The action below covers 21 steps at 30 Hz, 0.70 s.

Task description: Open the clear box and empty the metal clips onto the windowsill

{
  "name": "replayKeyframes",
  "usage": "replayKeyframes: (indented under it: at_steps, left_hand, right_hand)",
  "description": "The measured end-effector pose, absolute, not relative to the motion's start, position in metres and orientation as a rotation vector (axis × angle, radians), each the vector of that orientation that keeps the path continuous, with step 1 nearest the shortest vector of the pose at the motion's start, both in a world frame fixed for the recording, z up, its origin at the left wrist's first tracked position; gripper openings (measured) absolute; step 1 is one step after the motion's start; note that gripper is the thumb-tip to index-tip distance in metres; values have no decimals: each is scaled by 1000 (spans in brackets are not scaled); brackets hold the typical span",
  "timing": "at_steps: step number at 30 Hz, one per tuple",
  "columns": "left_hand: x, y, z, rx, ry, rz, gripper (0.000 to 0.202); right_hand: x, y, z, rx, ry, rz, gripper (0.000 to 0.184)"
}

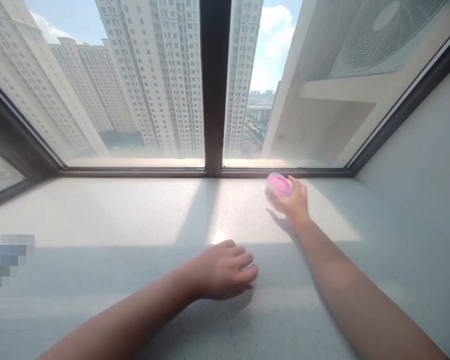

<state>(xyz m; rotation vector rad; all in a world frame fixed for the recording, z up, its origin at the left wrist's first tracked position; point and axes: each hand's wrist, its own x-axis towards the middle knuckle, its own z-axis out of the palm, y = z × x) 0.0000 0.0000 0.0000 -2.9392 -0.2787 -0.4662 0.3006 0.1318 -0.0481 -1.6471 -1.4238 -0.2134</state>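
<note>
My right hand (pixel 294 201) reaches far forward over the pale stone windowsill (pixel 135 215) and grips a small clear container with a pink lid (pixel 278 184) close to the window frame. My left hand (pixel 225 270) rests on the sill nearer to me, fingers loosely curled, palm down, holding nothing.
A dark window frame (pixel 213 100) with a centre post runs along the back of the sill. The glass shows tall apartment blocks and an outdoor air-conditioner unit (pixel 382 35) at the upper right. A white wall (pixel 427 150) bounds the sill on the right.
</note>
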Motion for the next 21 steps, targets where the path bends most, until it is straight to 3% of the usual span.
replayKeyframes:
  at_steps: [3, 11, 15, 21]
  left_hand:
    - [0, 1, 1, -2939, -252, -468, 21]
    - [-7, 13, 5, -2914, -282, -546, 19]
    - [-18, 28, 2, -2907, -409, -648, 19]
    - [-39, 53, -2, -2713, -665, -1040, 25]
  right_hand:
    - [302, 131, -52, -1624, -1425, -108, 85]
    - [302, 127, -52, -1630, -1349, 45, 62]
    - [286, 118, -41, -1553, -1359, 153, 62]
    - [230, 90, 0, -1190, -1594, 776, 65]
